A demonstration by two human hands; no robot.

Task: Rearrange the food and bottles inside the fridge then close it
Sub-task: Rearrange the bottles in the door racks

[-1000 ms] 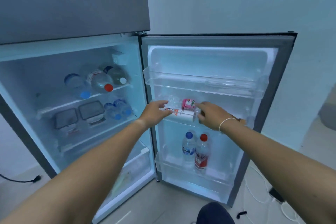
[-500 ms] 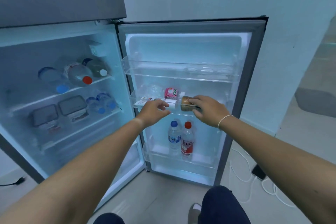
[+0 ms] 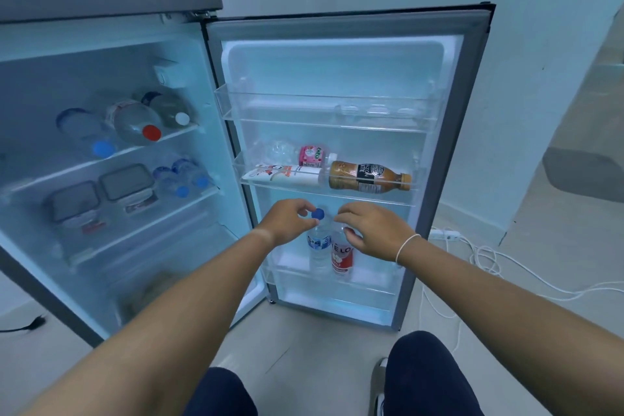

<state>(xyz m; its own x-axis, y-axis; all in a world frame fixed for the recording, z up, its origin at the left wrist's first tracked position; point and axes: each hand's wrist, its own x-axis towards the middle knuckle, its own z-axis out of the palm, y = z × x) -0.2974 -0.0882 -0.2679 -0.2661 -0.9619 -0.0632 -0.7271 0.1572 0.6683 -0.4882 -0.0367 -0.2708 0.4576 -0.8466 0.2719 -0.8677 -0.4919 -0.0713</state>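
Observation:
The fridge door [image 3: 472,152] stands open. On its middle shelf [image 3: 337,191] lie a brown coffee bottle [image 3: 368,177], a white carton [image 3: 283,176], a pink pouch [image 3: 312,155] and a crumpled clear bottle [image 3: 278,152]. In the bottom door shelf [image 3: 337,284] stand a blue-capped water bottle [image 3: 319,243] and a red-labelled bottle [image 3: 341,258]. My left hand [image 3: 287,221] pinches the blue cap. My right hand [image 3: 369,230] curls over the top of the red-labelled bottle and hides its cap.
Inside the fridge, several bottles [image 3: 135,121] lie on the top shelf. Two lidded food boxes [image 3: 101,196] and small water bottles [image 3: 182,176] sit on the shelf below. White cables and a power strip [image 3: 445,234] lie on the floor to the right.
Both hands left the middle door shelf and dropped to the two bottles below. The brown coffee bottle now lies free on the middle shelf.

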